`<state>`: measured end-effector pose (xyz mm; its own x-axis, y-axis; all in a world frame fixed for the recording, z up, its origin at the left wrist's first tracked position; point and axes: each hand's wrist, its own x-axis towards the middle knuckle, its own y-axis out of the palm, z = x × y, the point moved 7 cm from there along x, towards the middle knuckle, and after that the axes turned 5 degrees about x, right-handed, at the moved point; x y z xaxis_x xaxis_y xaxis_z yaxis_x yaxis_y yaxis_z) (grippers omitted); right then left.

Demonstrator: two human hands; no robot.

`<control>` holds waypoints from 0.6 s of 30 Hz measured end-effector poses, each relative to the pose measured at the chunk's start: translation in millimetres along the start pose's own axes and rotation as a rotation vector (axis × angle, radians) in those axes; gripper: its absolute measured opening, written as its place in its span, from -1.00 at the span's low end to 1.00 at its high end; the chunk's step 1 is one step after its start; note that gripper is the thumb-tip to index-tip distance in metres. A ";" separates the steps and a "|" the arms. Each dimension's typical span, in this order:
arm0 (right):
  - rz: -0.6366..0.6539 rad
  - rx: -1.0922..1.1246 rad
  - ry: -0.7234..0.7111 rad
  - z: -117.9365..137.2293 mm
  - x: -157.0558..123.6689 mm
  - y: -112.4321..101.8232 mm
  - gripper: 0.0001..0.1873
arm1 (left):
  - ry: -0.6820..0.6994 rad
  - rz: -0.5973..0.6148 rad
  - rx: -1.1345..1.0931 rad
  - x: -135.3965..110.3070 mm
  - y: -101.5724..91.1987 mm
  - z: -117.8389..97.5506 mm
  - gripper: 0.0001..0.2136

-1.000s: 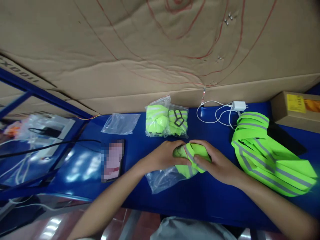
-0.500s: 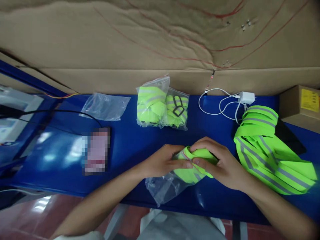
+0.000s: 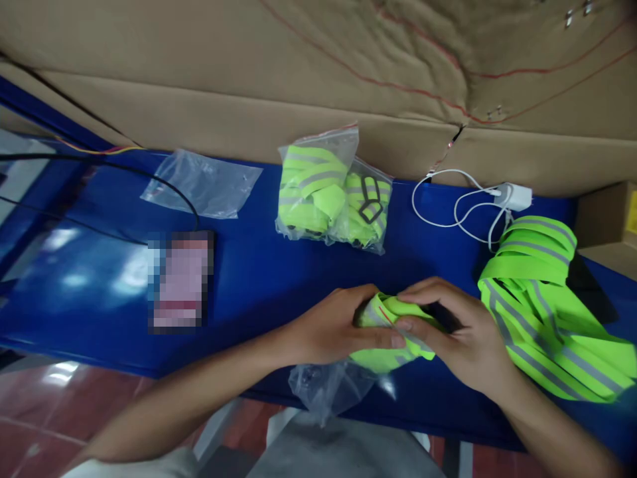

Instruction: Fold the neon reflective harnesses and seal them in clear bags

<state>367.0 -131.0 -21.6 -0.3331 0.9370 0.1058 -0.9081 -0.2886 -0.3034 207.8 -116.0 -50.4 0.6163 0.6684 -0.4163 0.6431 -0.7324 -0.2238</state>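
Note:
My left hand (image 3: 333,328) is closed on a clear zip bag (image 3: 328,388), whose loose end hangs below it near the table's front edge. Partly inside this bag is a folded neon-yellow reflective strap (image 3: 381,358). My right hand (image 3: 460,335) pinches the strap and the bag's mouth between thumb and fingers, and both thumbs press close together. Just right of it lies a larger heap of neon reflective strap (image 3: 537,318) with grey stripes. Farther back sit two filled bags of strap, one (image 3: 311,192) beside another (image 3: 365,212) with black buckles showing.
An unfilled clear bag (image 3: 204,186) lies at the back left of the blue table (image 3: 249,279). Nearer is a phone (image 3: 182,282) with a blurred screen and a black cable. A white charger (image 3: 515,197) and a cardboard box (image 3: 604,219) stand at the back right.
The camera view has tilted and shifted slightly. Both hands keep hold of the bag and strap; the bag's red-lined mouth has moved a little, and its loose end is more crumpled.

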 end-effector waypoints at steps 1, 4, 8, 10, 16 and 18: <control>0.011 -0.006 -0.033 1.1 0.5 1.5 -0.82 | 0.002 0.005 0.006 0.6 1.6 1.0 -0.53; 0.079 -0.105 -0.143 6.6 0.5 8.1 -0.79 | 0.007 0.018 -0.010 3.1 6.3 5.5 -0.53; 0.247 -0.188 -0.159 12.3 0.2 16.0 -0.74 | 0.018 0.030 -0.040 4.0 10.0 7.7 -0.55; 0.332 -0.154 -0.116 14.5 -0.4 17.3 -0.71 | 0.020 0.044 -0.054 2.8 11.1 6.3 -0.56; 0.295 -0.101 0.012 14.0 -1.8 7.7 -0.40 | 0.074 0.083 -0.225 0.6 9.6 -3.5 -0.58; 0.313 -0.128 0.020 12.1 -2.1 10.0 -0.40 | 0.151 0.136 -0.308 0.7 11.5 -8.7 -0.61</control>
<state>355.5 -138.2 -13.3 -0.5846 0.8108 -0.0300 -0.7229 -0.5373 -0.4345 219.5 -122.7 -45.7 0.7507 0.5965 -0.2840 0.6435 -0.7575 0.1098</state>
